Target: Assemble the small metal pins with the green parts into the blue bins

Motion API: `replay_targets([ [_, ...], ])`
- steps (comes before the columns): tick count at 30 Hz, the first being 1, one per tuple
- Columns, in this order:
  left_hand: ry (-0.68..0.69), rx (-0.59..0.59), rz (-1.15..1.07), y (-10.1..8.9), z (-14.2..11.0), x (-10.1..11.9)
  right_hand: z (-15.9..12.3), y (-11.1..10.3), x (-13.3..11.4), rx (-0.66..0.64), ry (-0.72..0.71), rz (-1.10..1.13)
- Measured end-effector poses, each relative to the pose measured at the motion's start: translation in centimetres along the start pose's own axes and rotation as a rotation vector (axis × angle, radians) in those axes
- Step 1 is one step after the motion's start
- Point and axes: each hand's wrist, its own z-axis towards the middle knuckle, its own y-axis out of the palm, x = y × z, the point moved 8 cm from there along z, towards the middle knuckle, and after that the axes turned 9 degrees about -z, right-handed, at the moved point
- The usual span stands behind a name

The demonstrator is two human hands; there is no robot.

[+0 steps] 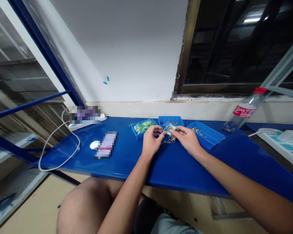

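Note:
My left hand [152, 139] and my right hand [187, 139] meet over the blue table, thumbs and fingertips pinched on a small clear plastic bag [170, 127]. What lies inside the bag is too small to make out. Just below it on the tabletop is a loose pile of thin metal pieces, like screws [169, 140], partly covered by my hands. Behind the hands stand three blue bins. The left bin [136, 137] contains green-and-white packets, the middle bin [169, 119] thin metal pieces, and the right bin [213, 138] some short metal parts.
A pixelated phone-shaped object [106, 146] and a white round item [94, 145] lie on the left. A white cable [57, 130] loops near a power strip [88, 123]. At the right stand a red-capped plastic bottle [244, 110] and a white-and-blue tray [280, 143]. The wall is behind.

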Motion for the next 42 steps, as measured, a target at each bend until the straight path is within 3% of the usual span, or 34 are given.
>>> replay_targets([
  [3, 0.063, -0.076, 0.063, 0.7, -0.2, 1.1, 0.0, -0.3, 0.1, 0.039, 0.023, 0.039],
  [6, 0.058, -0.191, 0.035, 1.7, -0.3, 0.9, -0.2, 0.4, -0.5, -0.025, 0.009, 0.079],
  [9, -0.002, -0.147, 0.039, 1.3, -0.2, -0.1, -0.4, 1.0, -1.1, -0.081, -0.013, 0.076],
  [14, -0.101, -0.065, -0.021, 0.5, -0.2, -2.0, -0.2, 0.2, -0.6, 0.009, -0.018, 0.050],
  [19, -0.148, -0.135, -0.197, 1.3, -0.4, -2.3, -0.2, 1.0, -0.1, -0.107, -0.020, 0.029],
  [22, -0.172, -0.144, -0.235, 1.5, -0.4, -2.2, -0.2, 1.0, -0.1, -0.101, -0.006, 0.036],
  [28, -0.142, -0.048, -0.219, 0.6, 0.1, -1.9, 0.1, 0.7, 0.5, -0.077, 0.014, 0.090],
  [35, 0.003, -0.092, -0.091, 0.0, 0.2, 0.0, 0.6, -0.7, -0.4, -0.006, -0.199, -0.118],
  [42, 0.026, -0.099, 0.076, 0.5, -0.1, 0.2, 0.4, -0.8, -0.7, -0.011, -0.171, -0.146],
])
